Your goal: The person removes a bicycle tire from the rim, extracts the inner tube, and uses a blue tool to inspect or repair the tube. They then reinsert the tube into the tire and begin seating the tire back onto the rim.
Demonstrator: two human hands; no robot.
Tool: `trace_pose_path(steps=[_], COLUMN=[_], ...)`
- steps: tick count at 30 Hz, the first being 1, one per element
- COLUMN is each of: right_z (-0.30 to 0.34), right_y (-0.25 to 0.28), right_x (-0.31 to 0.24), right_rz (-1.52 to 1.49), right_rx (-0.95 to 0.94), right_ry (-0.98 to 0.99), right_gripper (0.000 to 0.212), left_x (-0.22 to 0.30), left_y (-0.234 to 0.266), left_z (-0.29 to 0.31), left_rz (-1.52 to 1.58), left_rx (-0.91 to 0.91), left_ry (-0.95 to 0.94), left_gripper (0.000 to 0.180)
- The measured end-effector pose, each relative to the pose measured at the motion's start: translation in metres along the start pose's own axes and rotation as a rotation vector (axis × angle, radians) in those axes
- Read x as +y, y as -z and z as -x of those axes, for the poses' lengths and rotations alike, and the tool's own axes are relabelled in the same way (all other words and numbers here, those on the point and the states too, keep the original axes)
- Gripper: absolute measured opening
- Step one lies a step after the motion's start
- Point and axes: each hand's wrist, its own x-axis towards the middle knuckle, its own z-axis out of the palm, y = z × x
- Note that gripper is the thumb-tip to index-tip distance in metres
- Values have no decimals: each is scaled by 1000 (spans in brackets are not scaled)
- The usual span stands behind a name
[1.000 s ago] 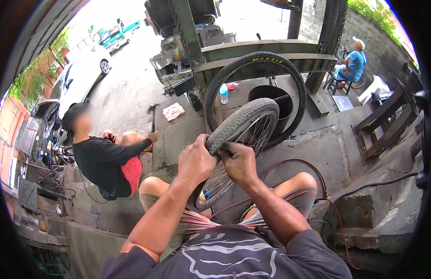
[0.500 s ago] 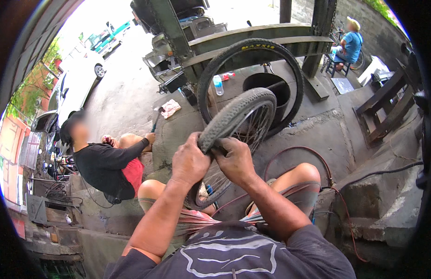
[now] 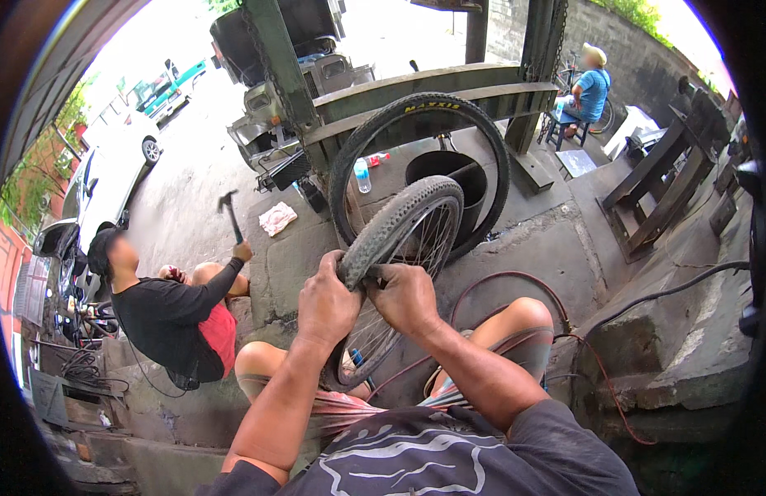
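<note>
A spoked bicycle wheel (image 3: 417,205) with a dusty, knobbly tire stands tilted between my knees. My left hand (image 3: 328,302) is wrapped round the tire on its near left side. Against the rim, my right hand (image 3: 402,298) pinches the edge of the tire, thumb and fingers pressed together. Both hands are close beside each other at the same stretch of tire. What lies under the fingertips is hidden. Behind the wheel a loose black tire (image 3: 500,157) leans against a metal frame.
At left a seated person (image 3: 172,302) in black raises a hammer (image 3: 230,217). A black bucket (image 3: 466,169), a bottle (image 3: 362,176) and a crumpled cloth (image 3: 277,218) lie ahead. A red hose (image 3: 551,291) curls at right. Farther off, another person (image 3: 594,91) sits on a stool.
The co-worker's hammer has swung up off the ground. My right hand has shifted slightly closer to my left along the tire. The whole view has moved a little to the right.
</note>
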Motion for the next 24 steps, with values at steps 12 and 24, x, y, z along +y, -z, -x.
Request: trace_pose_path(steps=[12,24], right_z=[15,-14], right_y=[-22,1], right_x=[4,23], right_rz=[-454,-391], right_rx=[160,-102], right_ry=[-34,174], right_gripper=[18,32], left_x=[6,-16], left_y=[-2,1], left_z=[8,-19], left_rz=[-27,-219], left_rx=[-57,125], left_ry=[-17,-647], left_gripper=[63,60])
